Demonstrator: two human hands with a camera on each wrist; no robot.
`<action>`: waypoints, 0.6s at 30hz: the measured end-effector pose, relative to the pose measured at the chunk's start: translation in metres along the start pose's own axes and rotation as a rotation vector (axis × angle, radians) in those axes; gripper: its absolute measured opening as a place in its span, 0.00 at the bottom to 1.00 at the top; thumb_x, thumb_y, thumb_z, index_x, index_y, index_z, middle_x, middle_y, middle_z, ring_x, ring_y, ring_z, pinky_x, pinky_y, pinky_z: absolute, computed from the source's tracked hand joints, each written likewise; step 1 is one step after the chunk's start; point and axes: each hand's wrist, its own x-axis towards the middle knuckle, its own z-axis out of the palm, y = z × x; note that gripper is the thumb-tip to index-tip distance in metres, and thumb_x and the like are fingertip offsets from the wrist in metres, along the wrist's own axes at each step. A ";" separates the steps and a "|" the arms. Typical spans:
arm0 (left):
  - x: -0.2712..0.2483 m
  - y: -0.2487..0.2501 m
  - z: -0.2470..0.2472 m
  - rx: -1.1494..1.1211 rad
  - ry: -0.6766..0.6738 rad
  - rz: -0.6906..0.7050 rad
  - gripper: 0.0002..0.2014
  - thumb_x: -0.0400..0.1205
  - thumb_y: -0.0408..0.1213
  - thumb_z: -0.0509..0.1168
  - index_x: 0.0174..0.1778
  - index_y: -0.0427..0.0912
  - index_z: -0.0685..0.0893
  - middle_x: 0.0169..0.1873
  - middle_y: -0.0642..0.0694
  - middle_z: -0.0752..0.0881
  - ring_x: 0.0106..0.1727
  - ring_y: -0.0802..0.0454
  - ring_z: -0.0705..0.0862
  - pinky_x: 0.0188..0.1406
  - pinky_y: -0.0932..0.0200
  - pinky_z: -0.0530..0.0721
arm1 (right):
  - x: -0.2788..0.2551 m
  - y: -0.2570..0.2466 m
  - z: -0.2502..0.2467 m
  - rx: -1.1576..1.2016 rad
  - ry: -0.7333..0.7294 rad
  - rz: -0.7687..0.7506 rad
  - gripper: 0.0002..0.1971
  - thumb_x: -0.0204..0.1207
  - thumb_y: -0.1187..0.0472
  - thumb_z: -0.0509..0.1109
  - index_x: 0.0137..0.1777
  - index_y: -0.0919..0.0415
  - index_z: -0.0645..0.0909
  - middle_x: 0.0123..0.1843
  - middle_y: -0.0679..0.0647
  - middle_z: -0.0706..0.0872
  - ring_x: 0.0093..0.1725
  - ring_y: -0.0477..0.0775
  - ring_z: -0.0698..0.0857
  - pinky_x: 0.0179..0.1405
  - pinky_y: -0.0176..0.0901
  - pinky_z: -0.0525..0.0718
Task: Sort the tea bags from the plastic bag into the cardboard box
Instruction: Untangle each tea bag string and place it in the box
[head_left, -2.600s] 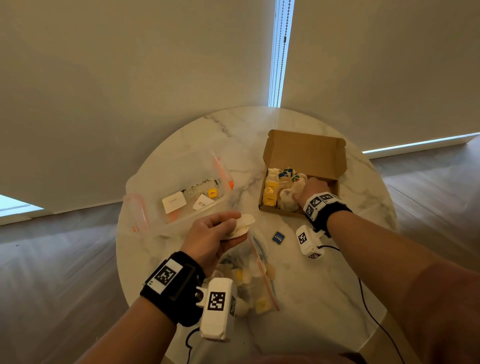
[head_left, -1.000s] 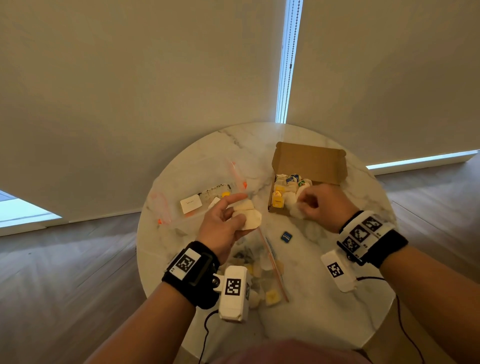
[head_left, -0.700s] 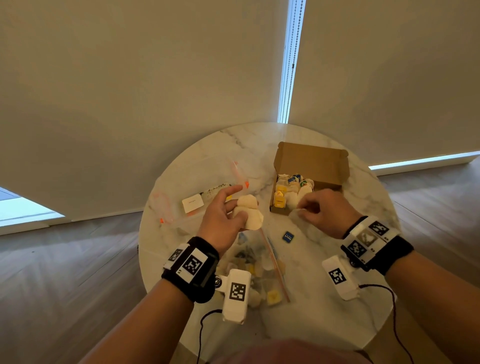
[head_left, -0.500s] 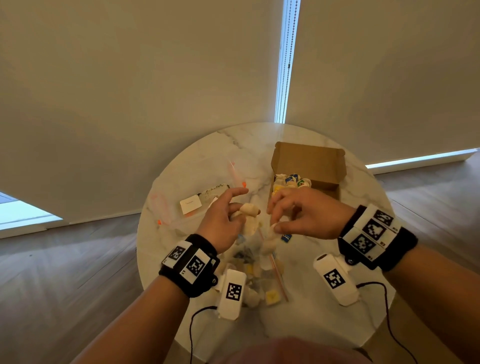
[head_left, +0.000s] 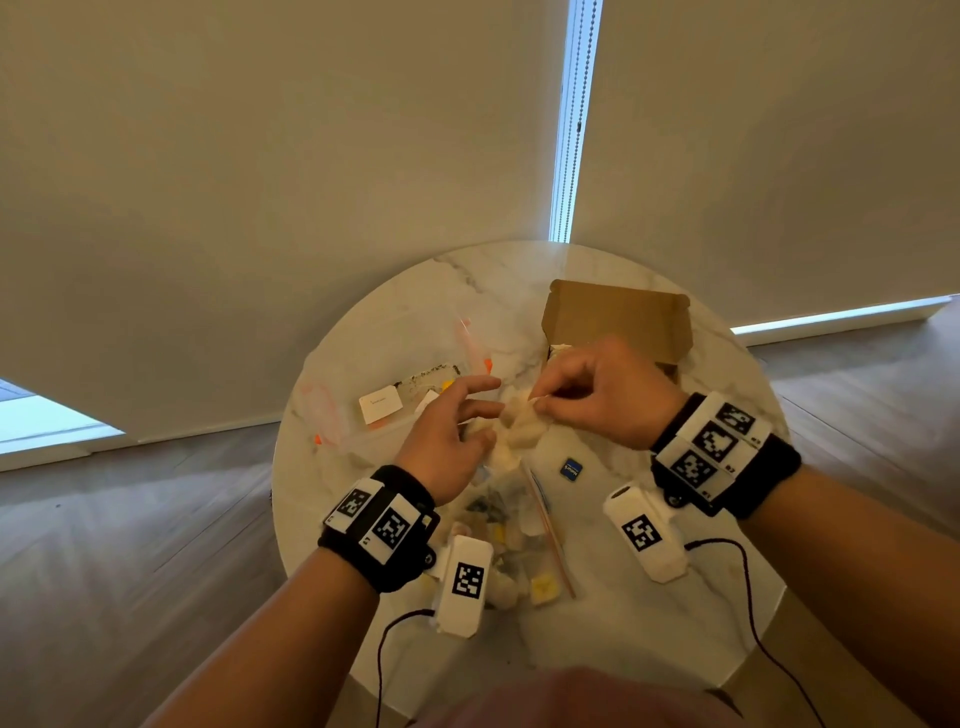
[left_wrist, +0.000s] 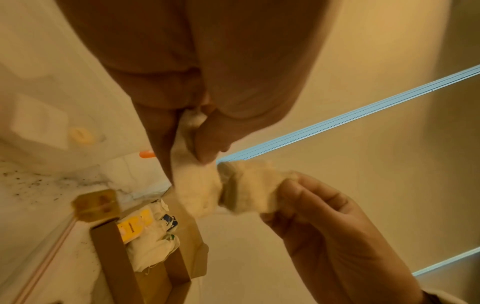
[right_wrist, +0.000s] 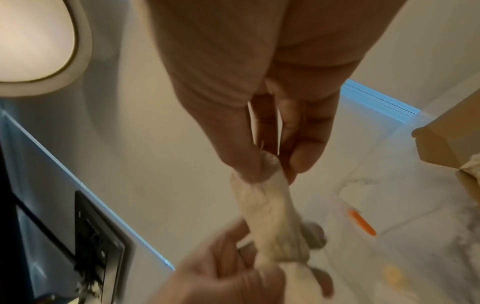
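Note:
Above the middle of the round marble table (head_left: 649, 639), both hands meet on a clump of pale tea bags (head_left: 517, 428). My left hand (head_left: 480, 423) pinches one tea bag (left_wrist: 197, 185) between thumb and fingers. My right hand (head_left: 540, 402) pinches the top of the adjoining tea bag (right_wrist: 262, 197). The two bags hang together between the hands. The open cardboard box (head_left: 618, 317) stands just behind the right hand, with several tea bags (left_wrist: 145, 236) inside. Under my left wrist lies the clear plastic bag (head_left: 519, 540), which holds more tea bags.
A second clear zip bag (head_left: 395, 395) with orange trim and white labels lies at the table's left. A small blue tea tag (head_left: 570, 469) sits on the marble below the right hand. Cables trail from both wrist cameras. Blinds close off the far side.
My right hand has left the box and swung left to meet the left hand. It now pinches the tea bags that the left hand was holding alone.

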 end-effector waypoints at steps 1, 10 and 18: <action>0.000 -0.002 -0.001 0.014 0.013 0.002 0.25 0.81 0.20 0.64 0.69 0.51 0.77 0.52 0.54 0.90 0.51 0.51 0.87 0.51 0.53 0.87 | 0.000 -0.001 -0.007 0.026 0.023 0.015 0.03 0.71 0.64 0.79 0.43 0.56 0.90 0.41 0.46 0.90 0.41 0.42 0.88 0.45 0.34 0.86; -0.001 -0.016 -0.005 0.079 0.099 -0.102 0.16 0.82 0.27 0.67 0.48 0.58 0.87 0.48 0.49 0.86 0.50 0.47 0.86 0.55 0.46 0.88 | 0.005 -0.003 -0.056 0.023 0.179 0.069 0.04 0.71 0.65 0.79 0.45 0.61 0.91 0.40 0.52 0.91 0.38 0.43 0.88 0.39 0.29 0.84; -0.004 -0.007 -0.006 0.021 0.105 -0.086 0.14 0.79 0.30 0.73 0.37 0.57 0.91 0.44 0.47 0.91 0.49 0.47 0.89 0.53 0.53 0.89 | 0.005 0.005 -0.053 -0.051 0.126 0.129 0.02 0.72 0.63 0.78 0.44 0.58 0.90 0.38 0.45 0.89 0.36 0.39 0.86 0.37 0.28 0.82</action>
